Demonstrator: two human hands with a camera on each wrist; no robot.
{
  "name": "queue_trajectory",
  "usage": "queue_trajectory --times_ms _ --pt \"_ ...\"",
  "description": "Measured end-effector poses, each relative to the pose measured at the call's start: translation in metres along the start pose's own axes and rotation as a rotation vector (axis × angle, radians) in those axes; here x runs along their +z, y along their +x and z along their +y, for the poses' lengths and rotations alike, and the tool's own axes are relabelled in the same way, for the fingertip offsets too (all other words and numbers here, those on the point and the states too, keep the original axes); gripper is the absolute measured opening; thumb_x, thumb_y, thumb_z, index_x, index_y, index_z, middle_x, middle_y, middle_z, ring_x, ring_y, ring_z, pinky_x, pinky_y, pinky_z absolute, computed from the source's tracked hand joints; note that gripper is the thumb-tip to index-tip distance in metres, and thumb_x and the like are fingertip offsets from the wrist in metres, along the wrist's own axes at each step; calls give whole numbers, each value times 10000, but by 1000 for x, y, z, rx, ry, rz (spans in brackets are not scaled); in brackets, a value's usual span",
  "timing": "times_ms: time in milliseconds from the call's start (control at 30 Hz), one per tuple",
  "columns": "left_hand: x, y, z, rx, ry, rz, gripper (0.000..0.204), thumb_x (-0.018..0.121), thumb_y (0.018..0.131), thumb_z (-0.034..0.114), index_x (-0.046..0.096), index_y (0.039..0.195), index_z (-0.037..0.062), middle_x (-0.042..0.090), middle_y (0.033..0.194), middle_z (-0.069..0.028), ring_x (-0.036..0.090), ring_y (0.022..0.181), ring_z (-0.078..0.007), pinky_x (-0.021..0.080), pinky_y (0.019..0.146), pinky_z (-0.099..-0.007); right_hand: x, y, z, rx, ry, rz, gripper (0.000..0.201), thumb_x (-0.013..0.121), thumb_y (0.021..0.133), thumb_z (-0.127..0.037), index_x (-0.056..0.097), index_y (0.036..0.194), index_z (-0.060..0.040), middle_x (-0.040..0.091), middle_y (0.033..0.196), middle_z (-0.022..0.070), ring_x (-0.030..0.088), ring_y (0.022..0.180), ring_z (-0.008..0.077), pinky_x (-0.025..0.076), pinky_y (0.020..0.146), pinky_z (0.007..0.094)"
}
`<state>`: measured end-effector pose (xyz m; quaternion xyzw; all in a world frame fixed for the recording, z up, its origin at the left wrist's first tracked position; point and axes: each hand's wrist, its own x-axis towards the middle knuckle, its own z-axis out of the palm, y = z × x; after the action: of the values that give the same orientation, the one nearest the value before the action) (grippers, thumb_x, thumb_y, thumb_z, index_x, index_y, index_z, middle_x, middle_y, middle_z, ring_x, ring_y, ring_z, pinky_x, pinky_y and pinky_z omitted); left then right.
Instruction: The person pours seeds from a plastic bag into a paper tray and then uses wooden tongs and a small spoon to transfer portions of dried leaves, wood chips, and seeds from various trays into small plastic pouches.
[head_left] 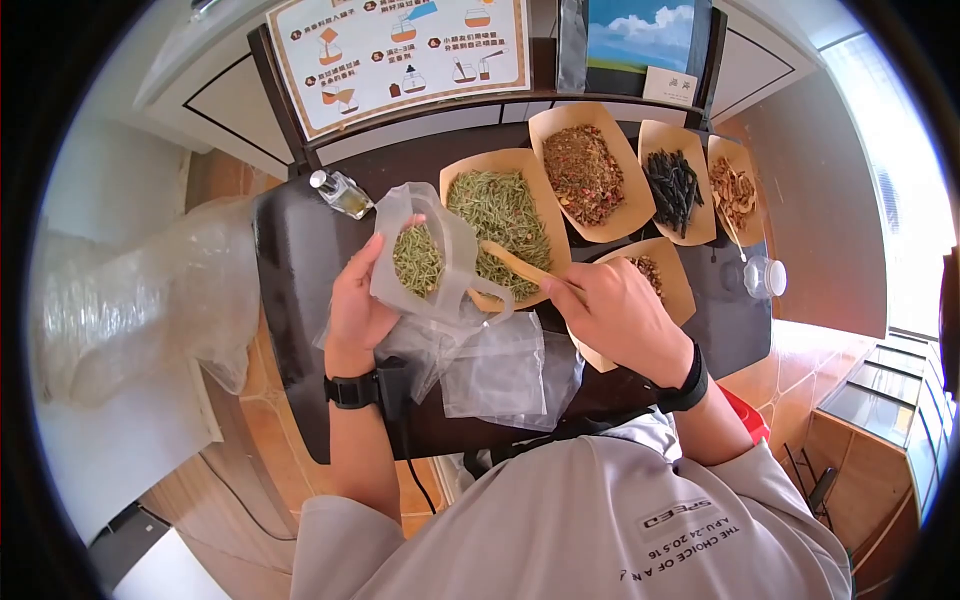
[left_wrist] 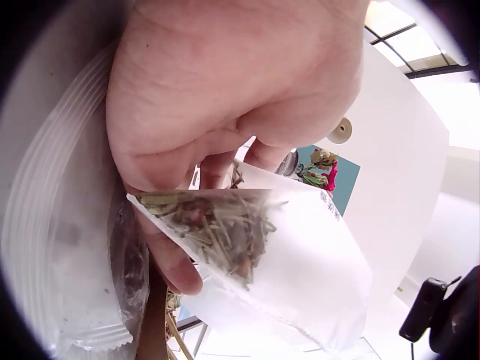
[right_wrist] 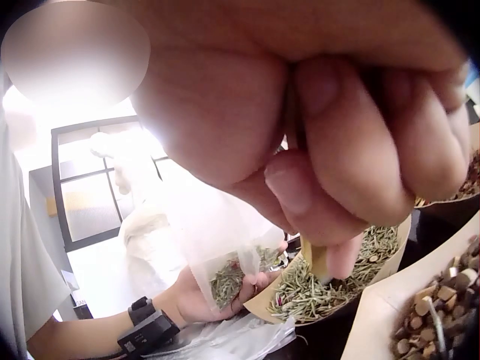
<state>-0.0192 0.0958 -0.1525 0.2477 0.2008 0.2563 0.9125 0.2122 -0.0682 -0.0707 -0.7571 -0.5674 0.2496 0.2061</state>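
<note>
My left hand [head_left: 360, 300] grips a translucent white pouch [head_left: 455, 255] with green dried herb [head_left: 418, 262] inside; in the left wrist view the herb [left_wrist: 225, 229] shows through the pouch [left_wrist: 315, 262], the fingers partly behind it. My right hand [head_left: 622, 312] holds a wooden scoop [head_left: 515, 262] by its handle, over the paper tray of green herb [head_left: 505, 215], to the right of the pouch. In the right wrist view the curled fingers of my right hand [right_wrist: 337, 142] grip the scoop [right_wrist: 316, 259], its end at the herb in the tray [right_wrist: 307, 291].
Trays of reddish mix [head_left: 583, 175], black strips [head_left: 673, 190] and brown slices [head_left: 733, 190] stand at the back right. A glass bottle [head_left: 342, 194] lies at the back left, a clear jar [head_left: 765, 277] stands at the right. Clear bags [head_left: 495, 375] lie at the front.
</note>
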Motion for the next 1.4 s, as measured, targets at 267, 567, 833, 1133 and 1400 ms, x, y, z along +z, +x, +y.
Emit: queue_trajectory --times_ms 267,567,833,1133,1400 --pt "2 0 1 2 -9 -16 479 355 1034 235 452 1407 -50 577 1326 -154 606 1163 -254 497 1005 -404 1 2 17 -200 122 86 212 681 870 -126 648 719 20 557 599 218 560 568 418 459 534 468" --pt "-1 1 1 -2 33 6 493 352 1048 283 438 1424 -24 566 1345 -137 572 1212 -248 450 1055 -412 -32 -12 11 -130 136 230 134 704 878 -127 705 838 2 563 584 165 516 485 322 429 473 354" --pt "-9 2 -3 -11 2 106 485 400 1044 285 442 1422 -16 573 1331 -135 569 1214 -251 447 1050 -410 -30 -11 -31 -362 103 178 168 721 859 -128 614 773 -30 567 597 130 584 528 345 455 483 410" --pt "9 0 0 34 12 112 519 393 1035 310 438 1433 -20 546 1359 -129 588 1172 -263 508 963 -445 -36 -3 4 -150 63 234 162 707 872 -165 664 817 -19 590 619 143 594 545 350 475 501 413" --pt "11 0 2 46 34 81 532 393 1032 321 428 1439 -19 569 1307 -129 617 1107 -257 585 775 -445 -12 -2 11 -179 -206 122 244 686 880 -199 610 723 -28 584 580 149 591 548 371 471 509 453"
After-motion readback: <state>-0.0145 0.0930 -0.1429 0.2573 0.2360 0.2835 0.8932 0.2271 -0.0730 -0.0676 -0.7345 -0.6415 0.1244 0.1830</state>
